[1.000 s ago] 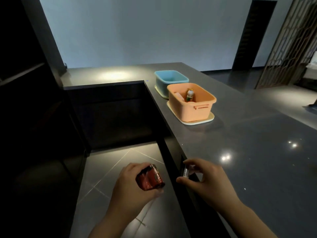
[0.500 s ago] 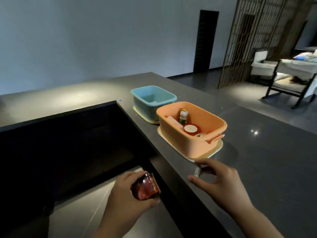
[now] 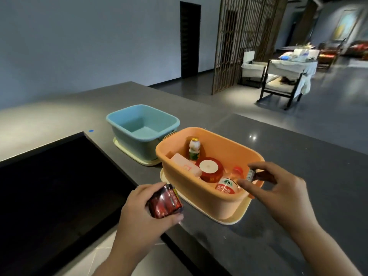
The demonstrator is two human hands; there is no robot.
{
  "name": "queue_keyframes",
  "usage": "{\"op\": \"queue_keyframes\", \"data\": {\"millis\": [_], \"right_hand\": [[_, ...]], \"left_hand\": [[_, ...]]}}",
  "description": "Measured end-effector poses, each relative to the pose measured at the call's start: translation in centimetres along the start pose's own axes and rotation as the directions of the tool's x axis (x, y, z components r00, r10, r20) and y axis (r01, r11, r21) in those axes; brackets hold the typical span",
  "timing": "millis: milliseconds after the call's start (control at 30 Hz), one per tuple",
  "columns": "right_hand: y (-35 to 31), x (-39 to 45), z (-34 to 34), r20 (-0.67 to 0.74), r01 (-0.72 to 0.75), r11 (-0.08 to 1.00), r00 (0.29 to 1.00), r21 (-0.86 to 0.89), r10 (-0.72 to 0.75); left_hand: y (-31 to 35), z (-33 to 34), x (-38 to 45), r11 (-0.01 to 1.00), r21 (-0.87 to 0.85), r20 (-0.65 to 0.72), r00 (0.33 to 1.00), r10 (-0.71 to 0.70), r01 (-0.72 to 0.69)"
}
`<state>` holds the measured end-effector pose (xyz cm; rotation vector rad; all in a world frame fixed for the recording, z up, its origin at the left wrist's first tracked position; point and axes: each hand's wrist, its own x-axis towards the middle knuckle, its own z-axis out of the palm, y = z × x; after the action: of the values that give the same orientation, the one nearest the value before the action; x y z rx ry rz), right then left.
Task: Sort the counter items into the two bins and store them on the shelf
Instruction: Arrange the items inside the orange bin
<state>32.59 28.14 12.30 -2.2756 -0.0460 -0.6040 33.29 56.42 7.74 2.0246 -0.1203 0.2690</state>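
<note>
At frame centre, the orange bin (image 3: 209, 198) is crowded: a small bottle (image 3: 194, 149), pink box (image 3: 186, 167) and red-lidded tub (image 3: 209, 169) fill its floor. Behind it, upper left, the blue bin (image 3: 143, 124) is open and unobstructed. Bare counter (image 3: 298, 156) stretches right.

Your right hand (image 3: 278, 188) hides most of the small dark item (image 3: 251, 174) it pinches | your left hand (image 3: 145, 214) covers the red pack's (image 3: 165, 202) base | pack label too blurred to read

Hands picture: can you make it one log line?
left hand: red pack | right hand: small item over orange bin | blue bin: empty
</note>
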Motion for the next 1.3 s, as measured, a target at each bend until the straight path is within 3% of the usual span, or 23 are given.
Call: {"op": "queue_keyframes", "data": {"millis": [300,500,667,800,833,1067,1300], "right_hand": [[1.6,7.4,3.7,0.005,-0.123,0.991,0.992,-0.055,0.123],[2.1,8.4,5.1,0.039,-0.209,0.975,0.976,-0.078,0.213],[1.5,8.4,5.4,-0.023,-0.297,0.946,0.955,-0.128,0.297],[0.5,9.0,5.7,-0.073,-0.335,0.930,0.942,-0.152,0.327],[0.3,9.3,5.8,-0.090,-0.342,0.927,0.939,-0.151,0.332],[0.0,10.4,7.0,-0.146,-0.409,0.901,0.909,-0.145,0.389],[-0.1,11.4,8.5,-0.097,-0.407,0.892,0.913,-0.196,0.395]], "left_hand": [[-1.2,0.9,13.9,0.978,0.081,0.068,0.980,0.185,-0.190],[-0.1,2.3,20.8,0.937,0.177,0.268,0.931,0.249,-0.301],[1.2,5.5,26.9,0.808,0.254,0.602,0.741,0.297,-0.531],[0.4,7.8,29.5,0.561,0.340,0.828,0.523,0.201,-0.755],[0.1,8.2,29.9,0.538,0.331,0.855,0.487,0.177,-0.776],[-1.0,10.1,31.8,0.485,0.267,0.927,0.360,0.108,-0.833],[-1.9,10.1,31.6,0.560,0.212,0.957,0.286,0.046,-0.801]]}}
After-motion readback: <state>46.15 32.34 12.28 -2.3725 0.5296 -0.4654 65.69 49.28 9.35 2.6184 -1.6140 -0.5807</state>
